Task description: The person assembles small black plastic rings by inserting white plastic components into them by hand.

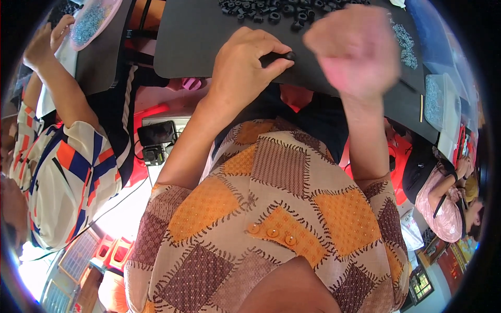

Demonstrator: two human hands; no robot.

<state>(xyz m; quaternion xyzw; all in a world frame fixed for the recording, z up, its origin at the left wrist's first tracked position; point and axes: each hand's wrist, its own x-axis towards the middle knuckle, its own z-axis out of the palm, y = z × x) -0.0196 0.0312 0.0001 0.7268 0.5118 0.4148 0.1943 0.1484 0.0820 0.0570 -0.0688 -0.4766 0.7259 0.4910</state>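
Over the near edge of the dark table, my left hand pinches a small black plastic piece between thumb and forefinger. My right hand is raised to the right of it, apart from the piece and smeared by motion. Its fingers look curled, but whether they hold anything does not show. Beyond both hands lies a loose heap of small black plastic parts, partly cut off by the top of the view. Small silvery metal pieces, apparently screws, are spread on the table beyond my right hand.
A clear plastic box of similar metal pieces stands at the table's right edge. To the left, a co-worker's hand is near a pink basin of small metal pieces. A phone lies below. Another person sits at right.
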